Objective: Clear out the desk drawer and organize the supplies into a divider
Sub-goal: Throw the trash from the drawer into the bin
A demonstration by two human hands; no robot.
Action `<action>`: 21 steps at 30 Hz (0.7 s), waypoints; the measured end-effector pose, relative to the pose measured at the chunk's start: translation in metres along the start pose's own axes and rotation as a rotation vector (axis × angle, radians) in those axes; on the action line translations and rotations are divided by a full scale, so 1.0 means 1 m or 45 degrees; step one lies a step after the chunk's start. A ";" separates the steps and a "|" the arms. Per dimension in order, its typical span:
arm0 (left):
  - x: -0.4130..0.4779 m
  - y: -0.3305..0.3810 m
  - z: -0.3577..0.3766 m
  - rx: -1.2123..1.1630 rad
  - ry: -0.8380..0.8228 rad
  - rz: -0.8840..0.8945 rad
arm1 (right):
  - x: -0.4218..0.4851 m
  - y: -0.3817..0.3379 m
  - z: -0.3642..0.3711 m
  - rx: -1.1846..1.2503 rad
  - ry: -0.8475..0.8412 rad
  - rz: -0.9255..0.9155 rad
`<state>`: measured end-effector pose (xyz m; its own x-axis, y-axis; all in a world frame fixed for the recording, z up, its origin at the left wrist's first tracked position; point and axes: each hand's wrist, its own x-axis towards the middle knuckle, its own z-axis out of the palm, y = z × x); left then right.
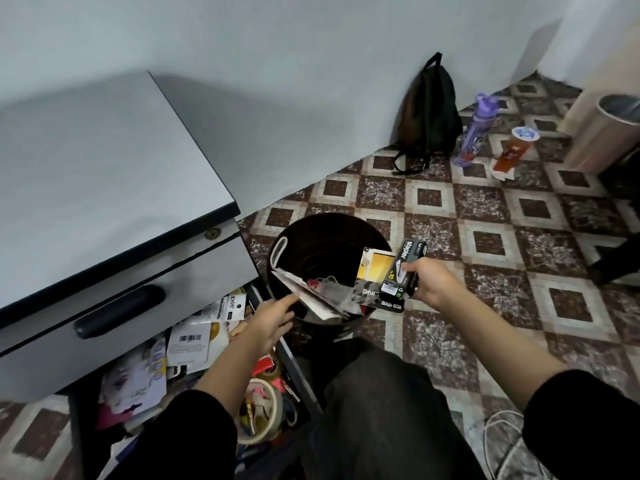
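Head view: the cluttered open drawer [290,356] lies near left, the dark bin [322,230] just right. My right hand [433,282] grips a stapler box [405,268] above the bin's right rim. My left hand [273,320] reaches the papers [311,296] on its near rim, fingers [292,299] touching them, grip unclear.

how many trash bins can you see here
2: a dark bin at the centre of the view, and a metal bin at the right edge, cut off by the frame. Others may lie out of view.

Two bins: one dark round plastic bin [322,237] near, one silvery metal bin [616,114] far right. One black fabric backpack [429,112], one purple plastic bottle [474,133], one black cardboard stapler box [408,251].
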<state>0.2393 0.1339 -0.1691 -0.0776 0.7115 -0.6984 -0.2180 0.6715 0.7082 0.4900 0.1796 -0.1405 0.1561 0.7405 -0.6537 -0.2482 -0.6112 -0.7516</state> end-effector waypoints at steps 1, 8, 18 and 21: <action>0.002 -0.002 -0.001 0.021 -0.011 0.007 | 0.003 0.001 0.003 -0.007 0.006 -0.003; 0.007 -0.011 -0.020 0.101 -0.002 0.023 | 0.016 0.021 0.024 -0.048 0.020 0.065; 0.002 -0.006 -0.043 0.127 -0.009 0.042 | 0.015 0.008 0.069 -0.109 -0.036 0.015; -0.002 -0.004 -0.048 0.136 0.000 0.049 | 0.015 0.018 0.066 -0.270 0.095 0.004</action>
<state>0.1934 0.1194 -0.1758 -0.0843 0.7371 -0.6705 -0.1100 0.6619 0.7415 0.4249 0.1982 -0.1585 0.2282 0.7204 -0.6549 -0.0438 -0.6644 -0.7461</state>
